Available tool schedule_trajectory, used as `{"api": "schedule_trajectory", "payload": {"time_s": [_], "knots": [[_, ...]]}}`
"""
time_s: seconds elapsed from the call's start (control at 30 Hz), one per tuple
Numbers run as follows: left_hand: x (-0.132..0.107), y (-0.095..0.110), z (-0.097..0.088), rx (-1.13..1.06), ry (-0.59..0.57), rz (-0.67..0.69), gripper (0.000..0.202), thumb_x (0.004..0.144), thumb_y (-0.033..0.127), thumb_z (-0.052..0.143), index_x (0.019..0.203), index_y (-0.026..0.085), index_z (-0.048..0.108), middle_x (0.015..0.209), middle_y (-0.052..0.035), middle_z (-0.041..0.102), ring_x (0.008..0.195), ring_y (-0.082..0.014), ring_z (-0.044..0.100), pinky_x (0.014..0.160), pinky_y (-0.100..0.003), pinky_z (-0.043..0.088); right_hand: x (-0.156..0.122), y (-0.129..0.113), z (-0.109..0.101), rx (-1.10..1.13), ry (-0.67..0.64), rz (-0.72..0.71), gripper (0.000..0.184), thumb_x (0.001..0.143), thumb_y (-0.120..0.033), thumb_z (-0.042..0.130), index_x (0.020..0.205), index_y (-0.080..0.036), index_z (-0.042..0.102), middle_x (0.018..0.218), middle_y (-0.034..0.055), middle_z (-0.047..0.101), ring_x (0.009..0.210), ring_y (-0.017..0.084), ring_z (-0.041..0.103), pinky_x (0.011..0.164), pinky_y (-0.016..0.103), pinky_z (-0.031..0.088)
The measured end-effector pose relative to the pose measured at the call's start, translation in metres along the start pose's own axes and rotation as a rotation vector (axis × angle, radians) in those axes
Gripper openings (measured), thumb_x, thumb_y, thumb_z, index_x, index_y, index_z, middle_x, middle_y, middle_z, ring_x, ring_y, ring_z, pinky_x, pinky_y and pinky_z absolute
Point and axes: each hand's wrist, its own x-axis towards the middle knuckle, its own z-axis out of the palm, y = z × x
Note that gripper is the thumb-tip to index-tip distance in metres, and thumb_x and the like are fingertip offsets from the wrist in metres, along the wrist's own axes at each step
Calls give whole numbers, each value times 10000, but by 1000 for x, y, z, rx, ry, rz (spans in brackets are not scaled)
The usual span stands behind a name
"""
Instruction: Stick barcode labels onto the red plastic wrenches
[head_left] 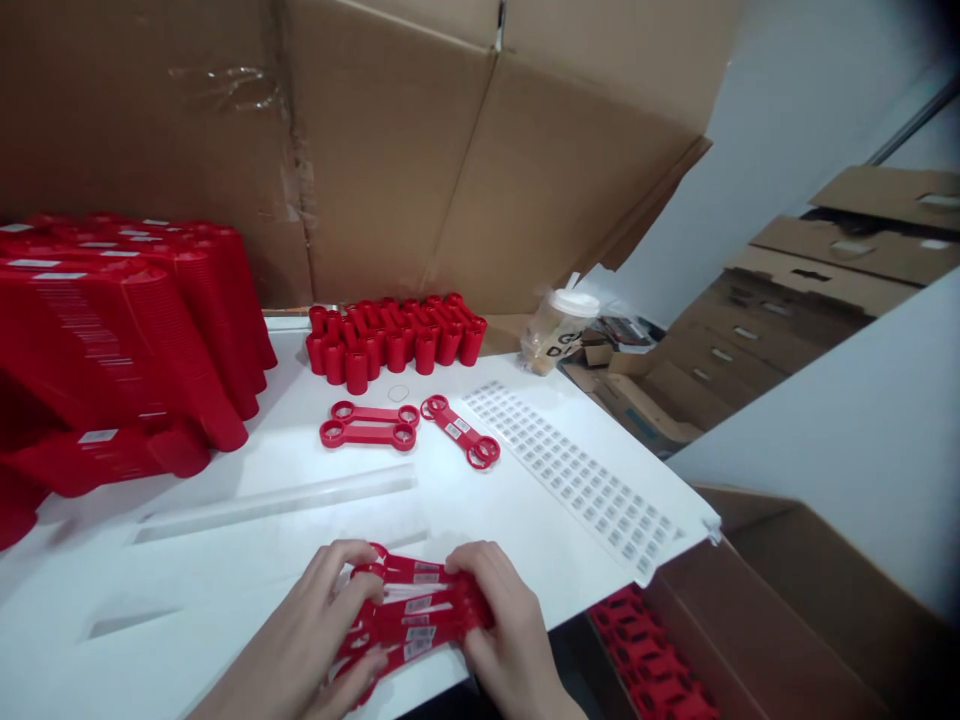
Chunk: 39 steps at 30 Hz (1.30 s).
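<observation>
My left hand (319, 625) and my right hand (502, 625) both grip a fanned bundle of flat red plastic pieces (416, 612) with small white labels, at the near edge of the white table (225, 560). The left hand's fingers curl over the bundle's left end, the right hand's over its right end. Farther out lie a pair of red pieces side by side (369, 425) and a single labelled red piece (460, 431). A sheet of small stickers (577, 475) lies to the right of them.
Tall stacks of red pieces (112, 330) fill the left. A row of upright red pieces (394, 340) stands at the back before cardboard (450, 150). A lidded cup (559, 325) sits back right. A cardboard box with red pieces (652, 660) is below right.
</observation>
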Motion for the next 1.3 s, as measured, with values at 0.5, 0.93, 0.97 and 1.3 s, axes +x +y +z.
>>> {"api": "schedule_trajectory", "payload": {"time_s": [0.5,0.93,0.97,1.3], "knots": [[5,-7,5,413,130,67,344,887,141,648,1196,240,533,990,-56,593,851,-260,574,693,-421,545,-6,-6,18,-260,-64,-6,474,598,62,377,952,-189,570,918,65,541,855,239,492,716,355,422],[-2,-18,18,446,521,208,344,920,30,573,1194,235,611,1280,-124,490,1132,-271,538,823,-365,564,-6,-8,27,-334,-25,-24,575,563,74,371,1012,-178,626,946,70,604,866,250,494,760,376,451],[-3,-17,17,451,498,217,343,909,16,582,1180,225,606,1286,-125,481,1134,-265,533,831,-354,565,-6,-8,26,-342,-29,-32,589,557,74,372,1022,-180,631,942,68,608,864,251,493,760,378,453],[-6,-11,13,304,305,128,232,900,20,494,1054,194,495,1142,-105,477,1044,-203,522,789,-232,571,-5,-7,26,-310,-44,-19,586,578,72,385,1039,-191,632,937,66,601,889,260,503,751,382,453]]}}
